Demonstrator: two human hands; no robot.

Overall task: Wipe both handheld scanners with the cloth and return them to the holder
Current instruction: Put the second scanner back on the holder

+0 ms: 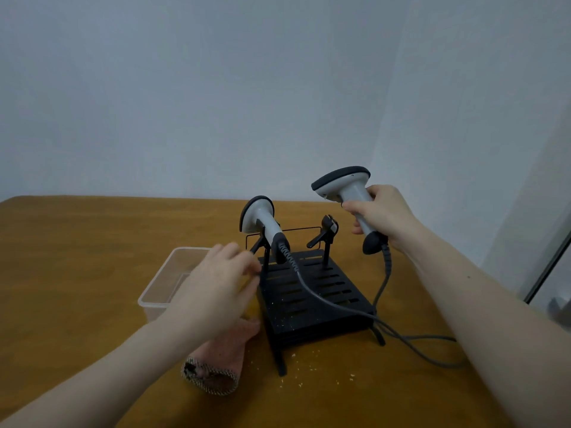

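Observation:
A black slotted holder (312, 291) stands on the wooden table with two upright cradles. One grey-and-black scanner (261, 220) sits in the left cradle, its coiled cable trailing over the holder. The right cradle (327, 231) holds nothing. My right hand (383, 213) grips the handle of the second scanner (346, 186), lifted above and to the right of that cradle. My left hand (216, 288) hovers beside the holder's left edge, fingers loosely curled; its fingertips are near the left cradle's post. A pinkish cloth (216, 362) lies on the table under my left wrist.
A clear plastic container (160, 285) sits left of the holder, partly behind my left hand. Grey cables (417, 344) run off the holder toward the right. Small crumbs dot the table in front of the holder. A wall rises behind the table.

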